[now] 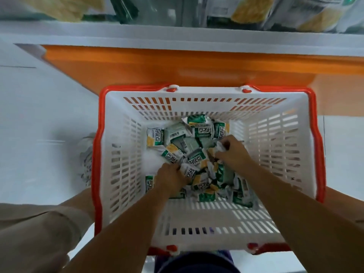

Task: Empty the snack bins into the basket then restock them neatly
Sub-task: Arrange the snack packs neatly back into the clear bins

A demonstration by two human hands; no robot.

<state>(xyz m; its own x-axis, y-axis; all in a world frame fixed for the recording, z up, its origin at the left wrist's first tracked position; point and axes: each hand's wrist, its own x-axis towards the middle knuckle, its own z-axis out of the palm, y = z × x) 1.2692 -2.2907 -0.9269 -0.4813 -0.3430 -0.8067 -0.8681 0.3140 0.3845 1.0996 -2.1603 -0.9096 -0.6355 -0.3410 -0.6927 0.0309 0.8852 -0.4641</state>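
Pale floor point(39, 115), basket point(307, 154) of snack packets point(177, 142). Left hand point(171, 175) pinching centre packet point(189, 171); right hand point(233, 152), nearer far wall, pinching crumpled packet point(221, 147).

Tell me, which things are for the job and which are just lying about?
For the job: white slotted plastic basket with orange rim, small green-and-white snack packets, left hand, right hand.
Just there: big yellow-and-green bags, orange panel.

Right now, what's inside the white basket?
A loose pile of green-and-white snack packets lies on the basket floor. The left grip and right grip hold some; packets beneath them are hidden.
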